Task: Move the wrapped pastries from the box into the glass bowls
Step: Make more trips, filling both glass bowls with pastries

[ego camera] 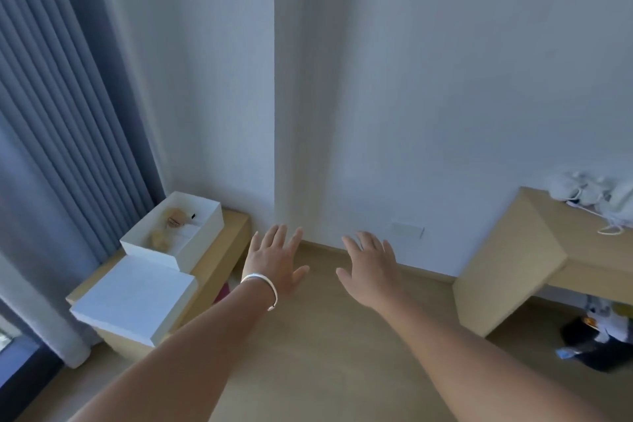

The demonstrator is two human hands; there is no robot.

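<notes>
An open white box (202,233) stands on a low wooden bench at the left, with a few pale wrapped pastries (173,217) lying inside it. Its white lid (133,298) lies flat on the bench just in front of it. My left hand (274,260), a silver bangle on its wrist, is stretched forward with straight spread fingers and holds nothing, to the right of the box. My right hand (371,267) hangs beside it, also flat and empty. Both hands hover above the floor. No glass bowls are in view.
A low wooden bench (226,250) runs along the left beside grey-blue curtains (61,113). A wooden desk (513,260) stands at the right with white fabric and cord (596,199) on top and dark clutter (596,343) underneath. Wooden floor lies between them.
</notes>
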